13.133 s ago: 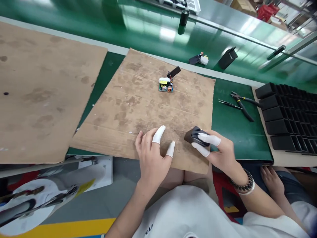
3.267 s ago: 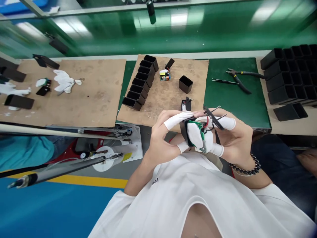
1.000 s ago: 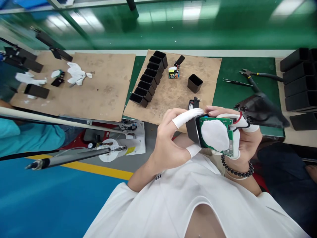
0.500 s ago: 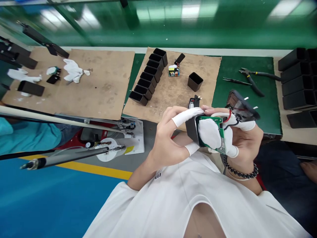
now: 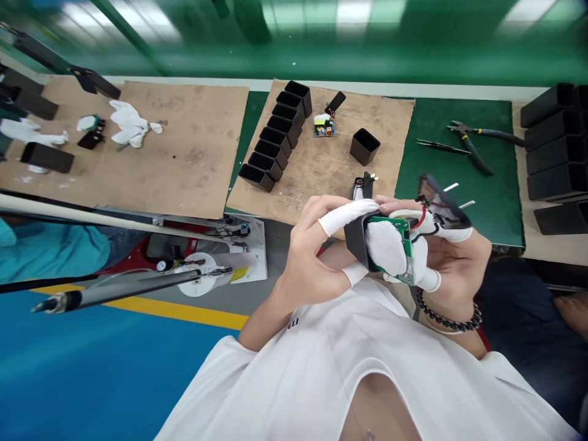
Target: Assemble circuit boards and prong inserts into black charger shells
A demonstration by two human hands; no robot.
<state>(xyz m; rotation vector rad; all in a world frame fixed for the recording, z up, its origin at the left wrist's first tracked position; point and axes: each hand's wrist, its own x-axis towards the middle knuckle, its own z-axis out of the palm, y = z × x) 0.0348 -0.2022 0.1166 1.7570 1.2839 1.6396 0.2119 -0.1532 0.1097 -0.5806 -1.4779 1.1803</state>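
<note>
Both hands, left hand (image 5: 312,257) and right hand (image 5: 452,257), gripping black case (image 5: 354,236) and green board (image 5: 404,251), same as before; plug lid (image 5: 441,205) tipped lower. Behind, cardboard (image 5: 321,165) on green counter (image 5: 459,177).

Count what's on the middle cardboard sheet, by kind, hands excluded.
Open black housings in the row: 7
Lone black housing: 1
Bare circuit board with black plug cap: 1
Plug part at the near edge, partly hidden behind the left hand: 1
Total: 10
</note>
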